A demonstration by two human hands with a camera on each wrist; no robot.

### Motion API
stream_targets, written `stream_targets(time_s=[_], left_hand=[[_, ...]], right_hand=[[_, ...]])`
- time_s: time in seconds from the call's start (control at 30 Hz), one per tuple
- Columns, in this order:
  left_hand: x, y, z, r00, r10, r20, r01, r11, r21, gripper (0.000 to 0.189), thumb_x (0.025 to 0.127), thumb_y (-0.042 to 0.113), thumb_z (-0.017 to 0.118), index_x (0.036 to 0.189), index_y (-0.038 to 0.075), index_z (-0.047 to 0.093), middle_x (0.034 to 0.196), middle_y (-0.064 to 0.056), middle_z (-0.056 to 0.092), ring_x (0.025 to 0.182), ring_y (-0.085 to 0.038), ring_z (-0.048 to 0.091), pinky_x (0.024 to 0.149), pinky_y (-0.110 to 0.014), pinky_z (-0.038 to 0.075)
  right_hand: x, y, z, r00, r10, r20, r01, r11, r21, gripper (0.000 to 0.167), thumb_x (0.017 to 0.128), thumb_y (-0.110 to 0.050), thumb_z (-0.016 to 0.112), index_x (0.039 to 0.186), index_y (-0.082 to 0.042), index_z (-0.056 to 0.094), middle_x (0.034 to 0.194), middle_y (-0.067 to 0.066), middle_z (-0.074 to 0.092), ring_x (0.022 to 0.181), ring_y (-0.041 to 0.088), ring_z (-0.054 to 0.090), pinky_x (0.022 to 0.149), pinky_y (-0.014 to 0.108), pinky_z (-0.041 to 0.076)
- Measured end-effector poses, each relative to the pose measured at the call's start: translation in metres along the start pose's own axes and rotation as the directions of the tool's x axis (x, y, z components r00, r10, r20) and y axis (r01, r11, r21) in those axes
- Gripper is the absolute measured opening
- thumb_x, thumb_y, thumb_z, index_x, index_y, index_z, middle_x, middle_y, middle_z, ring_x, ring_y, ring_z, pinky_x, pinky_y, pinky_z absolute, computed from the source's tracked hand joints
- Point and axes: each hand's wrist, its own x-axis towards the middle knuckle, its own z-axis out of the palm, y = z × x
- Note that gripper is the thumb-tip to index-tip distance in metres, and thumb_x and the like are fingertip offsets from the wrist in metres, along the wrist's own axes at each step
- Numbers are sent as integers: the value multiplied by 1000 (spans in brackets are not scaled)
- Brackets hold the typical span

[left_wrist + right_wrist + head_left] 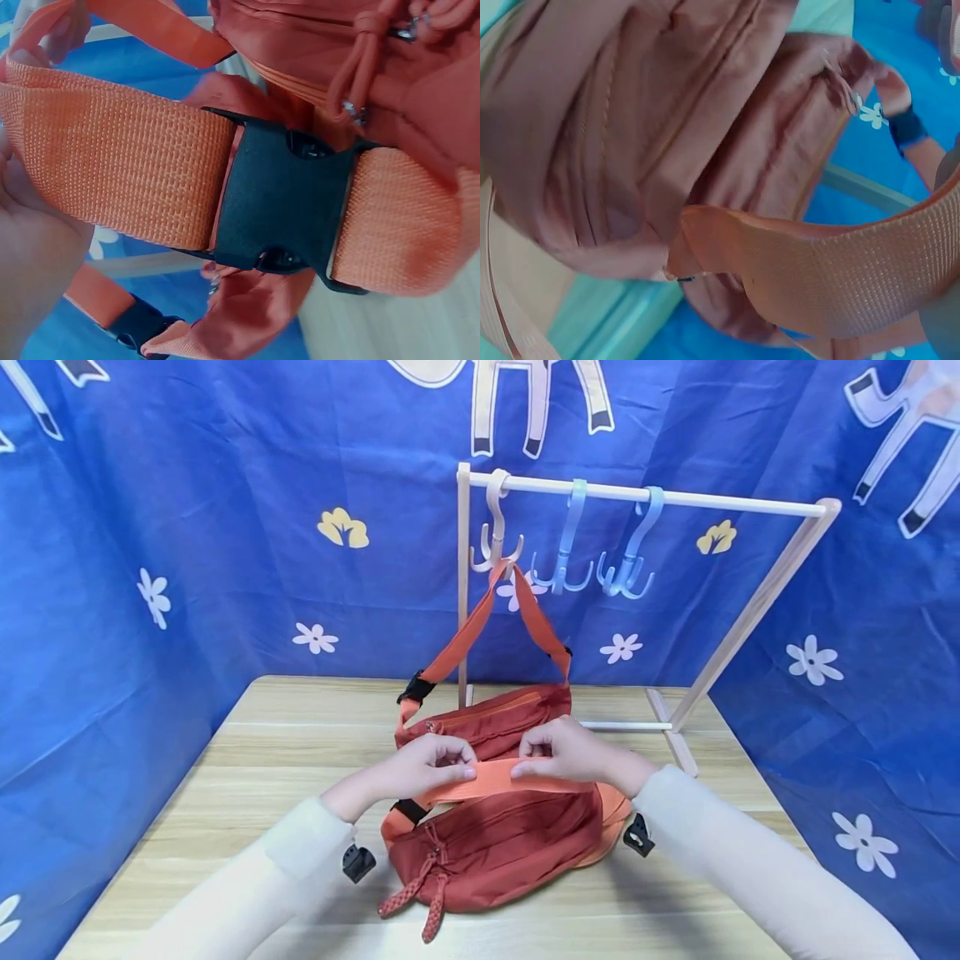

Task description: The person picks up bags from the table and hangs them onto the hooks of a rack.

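Note:
A red waist bag [517,852] with braided zipper pulls lies on the table, its orange strap [495,779] raised above it. My left hand [427,768] pinches this strap near its middle, thumb in front. A short way along, my right hand [570,753] pinches it too, leaving a flat stretch between them. In the left wrist view the strap's black buckle [281,199] is fastened. Just behind, a second red waist bag [495,718] hangs by its orange strap [536,622] from a beige hook [495,527], its lower part hidden by my hands and the held strap.
A wooden rack [738,597] stands at the back right of the table [277,752]. Two blue hooks, one light [572,535] and one darker [633,547], hang from its bar [720,503] right of the beige one. Blue patterned cloth [247,552] surrounds the table's back and sides.

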Motion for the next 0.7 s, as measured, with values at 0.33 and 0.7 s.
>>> stream_targets(time_s=[0.33,0.7], left_hand=[[17,24,-8,1000,22,21,-22,1000,13,7,96,15,59,92,11,63,60,8,40,49,-7,33,52,-23,31],[38,52,-12,998,50,22,-51,999,11,8,96,14,58,92,9,63,64,5,46,54,-10,36,56,-25,33]], right_hand=[[-7,-8,-29,998,55,5,-55,998,-27,22,79,-30,78,70,-21,61,62,-16,48,54,1,42,52,22,38],[-16,-19,-65,996,82,-20,-83,995,-49,19,79,-26,79,69,-21,64,59,-15,48,53,3,42,50,23,36]])
